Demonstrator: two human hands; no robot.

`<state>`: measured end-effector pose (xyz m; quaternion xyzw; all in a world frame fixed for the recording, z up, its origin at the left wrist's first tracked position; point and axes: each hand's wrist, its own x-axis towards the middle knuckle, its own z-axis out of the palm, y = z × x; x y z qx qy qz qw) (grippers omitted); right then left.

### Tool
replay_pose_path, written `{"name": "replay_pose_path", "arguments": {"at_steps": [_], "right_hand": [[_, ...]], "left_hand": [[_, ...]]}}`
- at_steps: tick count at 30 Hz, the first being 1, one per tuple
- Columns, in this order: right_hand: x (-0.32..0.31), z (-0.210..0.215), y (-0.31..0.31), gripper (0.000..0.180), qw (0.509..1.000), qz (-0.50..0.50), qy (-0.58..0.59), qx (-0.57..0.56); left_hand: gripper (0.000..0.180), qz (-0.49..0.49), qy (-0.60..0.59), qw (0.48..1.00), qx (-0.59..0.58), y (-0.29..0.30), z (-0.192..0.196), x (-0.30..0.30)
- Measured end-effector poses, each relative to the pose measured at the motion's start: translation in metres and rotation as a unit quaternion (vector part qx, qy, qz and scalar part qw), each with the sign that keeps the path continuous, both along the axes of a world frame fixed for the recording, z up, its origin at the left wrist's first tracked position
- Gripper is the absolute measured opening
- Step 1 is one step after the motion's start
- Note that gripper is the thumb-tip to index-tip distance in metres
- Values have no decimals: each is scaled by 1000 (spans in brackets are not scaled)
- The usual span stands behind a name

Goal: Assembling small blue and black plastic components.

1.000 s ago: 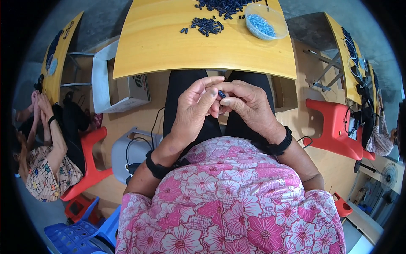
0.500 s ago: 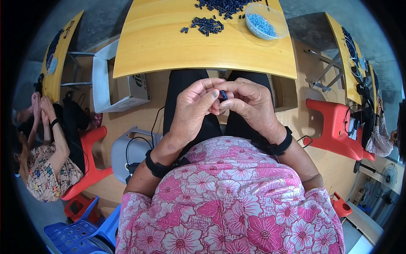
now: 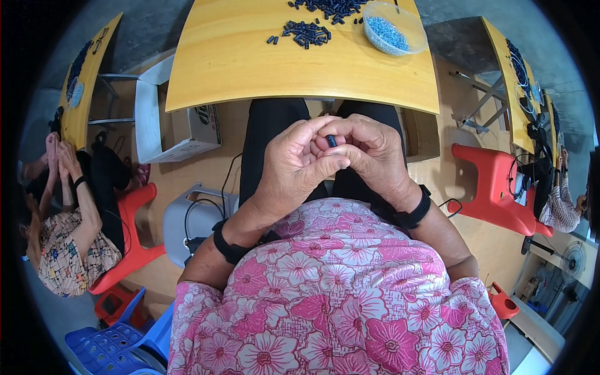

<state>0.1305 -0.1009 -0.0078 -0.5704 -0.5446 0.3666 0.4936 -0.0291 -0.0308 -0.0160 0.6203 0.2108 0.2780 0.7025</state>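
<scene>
Room: workshop floor seen from above; yellow wooden worktop (image 3: 250,69) ahead of the seated person, more yellow benches at both sides, red plastic stools (image 3: 500,187) on the tan floor.
Worktop load: loose pile of small dark cylindrical parts (image 3: 305,32) near the far middle, a second heap at the far edge; clear bowl of pale blue beads (image 3: 392,28) just beside them at the right.
Left hand (image 3: 294,172): curled over the lap, fingers closed in, thumb pressed toward the right hand; black wristband worn.
Right hand (image 3: 375,153): fingers bent narrow, touching the left hand; black wristband worn.
Held part: one small dark cylinder (image 3: 331,140) pinched between the fingertips of both hands, above the lap, well apart from the piles on the worktop.
Which hand carries the grip: cannot be told, fingertips overlap.
Others: a co-worker in a patterned shirt (image 3: 62,250) seated at far left; another partly seen at far right.
Risk: the cylinder is tiny and held only at the fingertips over the lap; a slip would likely drop it to the floor, among cables and the grey stool (image 3: 194,219).
Risk 2: part mostly hidden by fingers, so misalignment could go unnoticed.
</scene>
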Motion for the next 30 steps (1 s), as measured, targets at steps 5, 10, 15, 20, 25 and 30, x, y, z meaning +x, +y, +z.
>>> {"name": "replay_pose_path", "arguments": {"at_steps": [5, 10, 15, 20, 25, 30], "right_hand": [[-1, -3, 1, 27, 1000, -2, 9, 3], [1, -3, 5, 26, 998, 4, -45, 35], [1, -2, 4, 22, 996, 25, 83, -8], [-1, 0, 5, 20, 995, 33, 86, -30], [-6, 5, 6, 20, 984, -2, 166, -67], [0, 3, 7, 18, 980, -16, 161, -117]], "left_hand": [[49, 7, -12, 1000, 9, 0, -4, 0], [44, 22, -3, 999, 46, 1, -6, 1], [24, 60, -63, 994, -66, -3, 6, 7], [23, 45, -42, 988, -144, 5, -2, 4], [24, 83, -65, 970, -221, 2, -3, 5], [25, 53, -72, 962, -259, 4, -7, 1]]}}
